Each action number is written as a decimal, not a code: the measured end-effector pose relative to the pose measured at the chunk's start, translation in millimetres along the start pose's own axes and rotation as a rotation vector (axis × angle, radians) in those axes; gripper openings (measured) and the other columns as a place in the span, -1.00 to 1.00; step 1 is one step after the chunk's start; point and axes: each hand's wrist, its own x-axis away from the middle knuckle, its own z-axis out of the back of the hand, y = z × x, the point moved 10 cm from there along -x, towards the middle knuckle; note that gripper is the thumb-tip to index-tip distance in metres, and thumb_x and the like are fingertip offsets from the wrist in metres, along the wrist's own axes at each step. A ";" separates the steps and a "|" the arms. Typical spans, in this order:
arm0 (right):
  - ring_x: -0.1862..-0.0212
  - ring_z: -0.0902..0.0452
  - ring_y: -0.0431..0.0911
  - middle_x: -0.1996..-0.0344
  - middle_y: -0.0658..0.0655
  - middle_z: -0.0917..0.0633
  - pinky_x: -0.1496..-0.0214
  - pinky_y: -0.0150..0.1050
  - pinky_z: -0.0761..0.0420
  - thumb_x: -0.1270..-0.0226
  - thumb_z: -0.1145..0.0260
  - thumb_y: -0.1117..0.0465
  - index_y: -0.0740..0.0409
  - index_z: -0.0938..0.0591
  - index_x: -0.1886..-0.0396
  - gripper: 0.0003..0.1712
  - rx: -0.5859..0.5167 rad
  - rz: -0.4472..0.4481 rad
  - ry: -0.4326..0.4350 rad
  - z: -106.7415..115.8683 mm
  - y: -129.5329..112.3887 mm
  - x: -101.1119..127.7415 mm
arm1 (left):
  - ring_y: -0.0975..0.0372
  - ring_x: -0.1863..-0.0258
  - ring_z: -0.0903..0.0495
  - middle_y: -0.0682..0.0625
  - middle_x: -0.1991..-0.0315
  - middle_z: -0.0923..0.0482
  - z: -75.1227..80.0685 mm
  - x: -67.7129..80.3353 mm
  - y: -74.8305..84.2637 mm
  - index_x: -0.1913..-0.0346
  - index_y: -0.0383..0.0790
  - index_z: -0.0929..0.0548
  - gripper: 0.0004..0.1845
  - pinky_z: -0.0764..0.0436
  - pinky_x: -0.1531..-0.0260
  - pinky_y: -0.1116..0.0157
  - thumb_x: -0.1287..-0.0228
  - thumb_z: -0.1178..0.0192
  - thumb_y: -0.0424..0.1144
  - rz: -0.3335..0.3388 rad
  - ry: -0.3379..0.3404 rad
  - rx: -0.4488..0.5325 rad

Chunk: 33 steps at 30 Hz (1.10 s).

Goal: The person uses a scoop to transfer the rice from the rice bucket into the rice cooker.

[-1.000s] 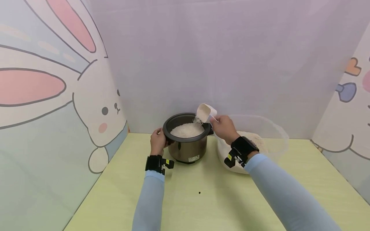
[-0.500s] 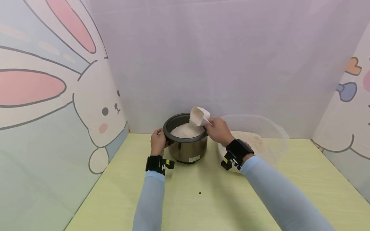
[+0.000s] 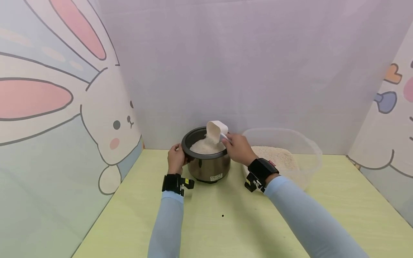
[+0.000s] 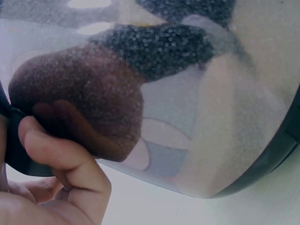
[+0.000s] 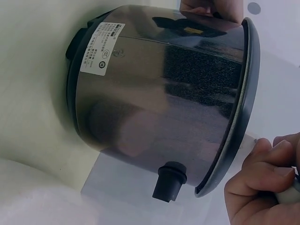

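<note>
Right hand (image 3: 238, 148) gripped scoop (image 3: 215, 130), tipped over rice cooker pot (image 3: 206, 154) at table centre; left hand (image 3: 176, 159) clasped pot's left rim. Risk: rice spilling past rim if tilt drifted.

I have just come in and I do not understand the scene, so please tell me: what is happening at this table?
A person is tipping rice from a white scoop, held in the right hand, into a metal cooker pot. The left hand grips the pot's side near its rim. The pot already holds a mound of rice. Beside it, to the right, stands a clear plastic tub with more rice in it, on the green table.
</note>
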 end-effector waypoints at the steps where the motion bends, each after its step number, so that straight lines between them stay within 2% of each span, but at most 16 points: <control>1: 0.64 -0.16 -0.15 0.65 0.03 -0.33 0.46 -0.25 -0.25 -0.63 -0.11 0.29 0.44 -0.64 -0.06 -0.70 0.007 0.007 0.000 -0.5 -0.6 -0.1 | 0.33 0.67 -0.48 -0.03 0.35 -0.48 0.0 0.0 0.1 -0.31 -0.26 -0.55 -0.53 -0.58 0.62 0.41 -0.61 -0.04 0.01 0.000 -0.001 0.000; 10: 0.62 -0.20 -0.14 0.64 0.02 -0.34 0.45 -0.23 -0.27 -0.63 -0.11 0.29 0.40 -0.62 0.17 -0.75 0.035 0.049 -0.015 -8.5 -7.8 0.4 | 0.33 0.67 -0.47 -0.01 0.37 -0.48 -0.3 0.3 2.2 -0.30 -0.27 -0.56 -0.54 -0.56 0.64 0.42 -0.61 -0.04 -0.01 -0.008 -0.002 -0.003; 17: 0.57 -0.24 -0.13 0.59 0.05 -0.39 0.39 -0.21 -0.31 -0.61 -0.15 0.30 0.40 -0.63 -0.04 -0.75 0.079 0.090 -0.024 -14.0 -15.5 1.7 | 0.34 0.68 -0.47 -0.01 0.38 -0.48 -0.8 0.4 1.8 -0.32 -0.27 -0.55 -0.54 -0.56 0.64 0.43 -0.61 -0.05 -0.01 -0.004 -0.001 0.000; 24: 0.55 -0.29 -0.14 0.55 0.04 -0.44 0.37 -0.21 -0.37 -0.61 -0.16 0.27 0.32 -0.62 0.04 -0.81 0.120 0.115 -0.032 -18.5 -15.8 3.4 | 0.33 0.68 -0.46 0.00 0.38 -0.47 -0.4 -1.1 -0.4 -0.31 -0.25 -0.55 -0.54 -0.56 0.64 0.42 -0.61 -0.05 0.00 0.002 0.000 -0.006; 28: 0.53 -0.35 -0.13 0.51 0.05 -0.51 0.40 -0.21 -0.40 -0.60 -0.17 0.26 0.31 -0.60 -0.04 -0.79 0.153 0.113 -0.030 -19.1 -15.5 6.2 | 0.32 0.68 -0.47 -0.01 0.38 -0.47 0.0 -1.1 -0.5 -0.31 -0.25 -0.55 -0.54 -0.57 0.64 0.41 -0.61 -0.05 0.00 0.002 -0.003 -0.001; 33: 0.50 -0.40 -0.09 0.44 0.10 -0.59 0.42 -0.22 -0.41 -0.60 -0.18 0.24 0.30 -0.57 -0.14 -0.73 0.250 0.132 -0.038 -20.9 -17.8 10.5 | 0.31 0.67 -0.47 -0.01 0.38 -0.48 1.0 -0.6 -0.2 -0.30 -0.25 -0.56 -0.54 -0.57 0.64 0.41 -0.60 -0.05 0.01 -0.002 0.001 0.003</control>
